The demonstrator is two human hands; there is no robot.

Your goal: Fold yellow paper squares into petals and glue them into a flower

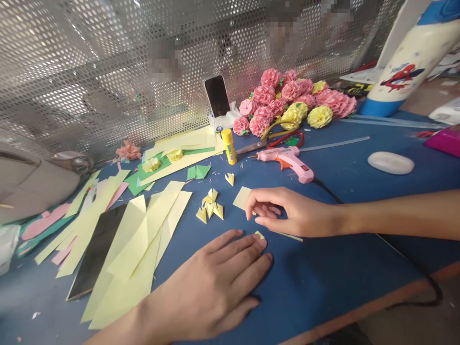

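The left hand [223,278] lies nearest, palm down and spread flat on the blue table [323,287], its fingertips over a small folded yellow piece [259,235]. Just beyond, the right hand [291,211] is half curled, its fingertips at the edge of a pale yellow paper square [241,196]; whether it pinches the paper I cannot tell. A cluster of folded yellow points [215,211] sits to the left of the square, and long yellow strips [143,249] overlap farther left. Toward the back are an upright yellow glue stick [229,148], a pink glue gun [287,159] and heaped pink and yellow paper flowers [264,95]
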